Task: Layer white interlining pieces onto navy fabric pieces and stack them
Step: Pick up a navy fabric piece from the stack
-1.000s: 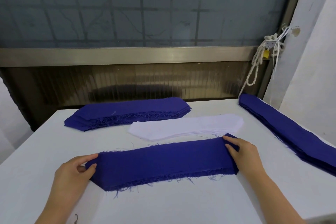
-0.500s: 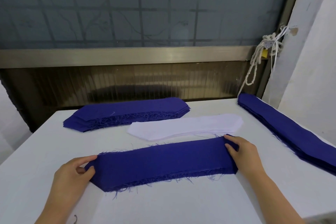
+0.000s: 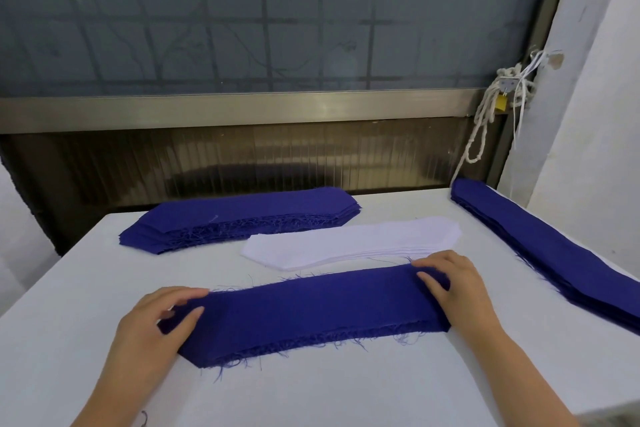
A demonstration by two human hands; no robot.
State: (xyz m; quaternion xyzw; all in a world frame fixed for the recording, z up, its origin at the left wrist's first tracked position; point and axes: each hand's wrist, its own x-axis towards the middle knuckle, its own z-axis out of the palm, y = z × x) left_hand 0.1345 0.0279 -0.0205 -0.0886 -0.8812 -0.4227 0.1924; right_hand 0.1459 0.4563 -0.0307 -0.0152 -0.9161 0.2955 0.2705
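Holding the near navy stack [image 3: 311, 308] at both ends, flat on the white desk [image 3: 311, 392], front centre. Left hand [image 3: 152, 326] grasps the pointed left end, thumb on top of the fabric, fingers curled round the far edge. Right hand [image 3: 453, 291] grasps the right end the same way, thumb on top, fingers wrapped over the back edge. The stack's near edge is frayed, with loose threads hanging out.

White interlining stack [image 3: 353, 241] lies just behind it, right of centre, and its near edge is almost touching the navy stack by the right hand. Cannot tell if they actually touch.

Second navy stack [image 3: 242, 218] lies further back on the left, fanned a bit, apart from the white one. Third navy stack [image 3: 554, 253] runs along the desk's right edge, well apart from the hands.

Behind the desk is a dark window [image 3: 277, 17]. A white rope [image 3: 485, 128] and a yellow padlock [image 3: 501, 103] hang at the window's right corner.
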